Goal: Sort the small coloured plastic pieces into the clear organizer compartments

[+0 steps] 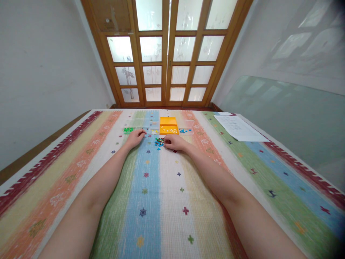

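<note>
The right hand (175,142) curls, its grip unclear, and a sideways brush could scatter the multicoloured pieces (159,142) beside it.

Bare left forearm (109,172) and bare right forearm (211,171) reach, converging, toward the striped, cloth-covered surface's (172,223) far edge; left hand (136,139) loosely bent, right hand (174,142) curled, fingertips inward.

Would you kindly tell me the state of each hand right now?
Left hand: curled near the green pieces; whether holding anything cannot be told.
Right hand: curled at the mixed pile; holding likewise cannot be told.
</note>
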Demonstrator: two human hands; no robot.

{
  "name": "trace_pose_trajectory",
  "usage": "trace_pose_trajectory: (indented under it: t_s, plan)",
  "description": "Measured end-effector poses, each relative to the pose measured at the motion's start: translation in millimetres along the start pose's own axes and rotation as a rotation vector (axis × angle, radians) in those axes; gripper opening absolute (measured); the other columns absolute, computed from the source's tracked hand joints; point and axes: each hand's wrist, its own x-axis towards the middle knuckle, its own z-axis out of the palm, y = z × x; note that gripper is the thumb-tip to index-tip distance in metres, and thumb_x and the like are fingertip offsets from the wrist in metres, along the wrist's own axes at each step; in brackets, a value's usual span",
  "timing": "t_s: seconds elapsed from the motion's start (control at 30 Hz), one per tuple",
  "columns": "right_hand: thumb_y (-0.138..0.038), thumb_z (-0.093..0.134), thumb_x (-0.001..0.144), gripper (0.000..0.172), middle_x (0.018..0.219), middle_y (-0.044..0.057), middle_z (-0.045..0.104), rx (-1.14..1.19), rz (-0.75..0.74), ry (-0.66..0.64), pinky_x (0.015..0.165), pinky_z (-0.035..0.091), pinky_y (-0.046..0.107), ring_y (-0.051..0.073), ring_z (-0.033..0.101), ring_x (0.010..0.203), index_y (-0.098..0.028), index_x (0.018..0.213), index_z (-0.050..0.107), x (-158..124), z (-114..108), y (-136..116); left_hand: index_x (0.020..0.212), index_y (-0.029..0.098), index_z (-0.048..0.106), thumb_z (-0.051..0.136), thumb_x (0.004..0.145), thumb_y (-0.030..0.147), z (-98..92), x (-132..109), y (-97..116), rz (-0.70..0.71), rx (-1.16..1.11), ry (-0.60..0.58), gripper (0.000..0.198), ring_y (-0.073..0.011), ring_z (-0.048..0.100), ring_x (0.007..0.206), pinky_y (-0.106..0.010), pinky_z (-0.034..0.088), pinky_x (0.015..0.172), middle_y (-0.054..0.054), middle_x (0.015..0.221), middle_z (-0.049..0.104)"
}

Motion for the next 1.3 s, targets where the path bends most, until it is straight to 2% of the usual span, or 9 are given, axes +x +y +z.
trace_pose_trajectory:
  t_s: [0.13,0.37,0.53,0.7,0.77,0.87,1.07,1.2,1.3]
  plan:
    - [-0.027,0.069,0.081,0.008,0.074,-0.001,0.066,0.040,-0.003,-0.013,0.062,0.031,0.026,0.015,0.053,0.066,-0.022,0.075,0.066,-0.4,-1.2,-1.6,0.099,0.025,0.077,0.056,0.092,0.032,9.2,-2.9,13.9,0.155,0.115,-0.171,0.023,-0.0247,0.066,0.088,-0.037,0.049,0.085,-0.005,0.095,0.076]
    - [-0.021,0.063,0.083,0.006,0.074,0.000,0.067,0.036,-0.035,-0.012,0.063,0.032,0.026,0.014,0.052,0.064,-0.021,0.078,0.067,-1.3,2.0,-5.1,0.102,0.026,0.076,0.054,0.094,0.030,17.3,-6.6,33.8,0.307,0.193,-0.252,0.023,-0.0263,0.064,0.102,-0.040,0.049,0.095,-0.008,0.106,0.072]
    - [-0.020,0.063,0.080,0.004,0.074,-0.002,0.066,0.039,-0.034,-0.048,0.062,0.032,0.025,0.014,0.052,0.064,-0.021,0.080,0.067,-0.3,2.6,-4.9,0.108,0.026,0.075,0.053,0.097,0.031,22.4,-9.9,41.9,0.333,0.218,-0.268,0.025,-0.0263,0.063,0.108,-0.041,0.048,0.100,-0.008,0.110,0.070]
    - [-0.022,0.061,0.081,0.007,0.074,-0.002,0.065,0.124,-0.025,-0.039,0.063,0.035,0.025,0.014,0.053,0.065,-0.021,0.082,0.067,-0.3,6.8,0.3,0.121,0.027,0.072,0.056,0.096,0.031,27.5,-11.3,41.6,0.348,0.251,-0.210,0.030,-0.0282,0.059,0.118,-0.044,0.045,0.106,-0.009,0.122,0.068]
    - [-0.024,0.058,0.083,0.010,0.075,-0.001,0.067,0.196,-0.008,0.029,0.064,0.037,0.025,0.014,0.055,0.067,-0.021,0.083,0.068,0.1,8.5,5.2,0.130,0.027,0.068,0.057,0.096,0.030,28.1,-11.2,39.5,0.336,0.273,-0.182,0.036,-0.0290,0.058,0.122,-0.045,0.044,0.109,-0.010,0.128,0.067]
    - [-0.027,0.056,0.084,0.013,0.080,0.001,0.068,0.246,0.031,0.210,0.068,0.041,0.026,0.016,0.058,0.072,-0.020,0.084,0.068,1.5,7.8,17.2,0.136,0.027,0.066,0.056,0.097,0.030,28.3,-10.7,36.4,0.327,0.303,-0.182,0.041,-0.0290,0.057,0.123,-0.046,0.044,0.110,-0.010,0.131,0.066]
    - [-0.031,0.054,0.085,0.017,0.085,0.003,0.070,0.227,0.231,0.616,0.072,0.045,0.029,0.018,0.060,0.077,-0.020,0.089,0.066,-1.3,-11.1,52.2,0.130,0.028,0.072,0.052,0.098,0.026,28.3,-9.8,36.5,0.375,0.296,-0.241,0.038,-0.0288,0.057,0.120,-0.046,0.043,0.110,-0.010,0.128,0.066]
    - [-0.030,0.054,0.085,0.015,0.086,0.006,0.069,0.111,0.388,0.791,0.073,0.044,0.030,0.020,0.059,0.077,-0.020,0.087,0.065,-8.6,-25.7,73.5,0.126,0.029,0.075,0.052,0.098,0.026,26.6,-9.6,36.9,0.378,0.282,-0.234,0.036,-0.0291,0.058,0.116,-0.046,0.044,0.107,-0.010,0.123,0.067]
    - [-0.030,0.053,0.086,0.016,0.086,0.006,0.069,0.055,0.492,0.845,0.071,0.042,0.030,0.020,0.058,0.076,-0.020,0.089,0.066,-14.6,-29.2,84.9,0.123,0.029,0.075,0.054,0.097,0.026,25.9,-9.8,36.5,0.373,0.279,-0.231,0.034,-0.0287,0.058,0.116,-0.046,0.044,0.108,-0.010,0.122,0.067]
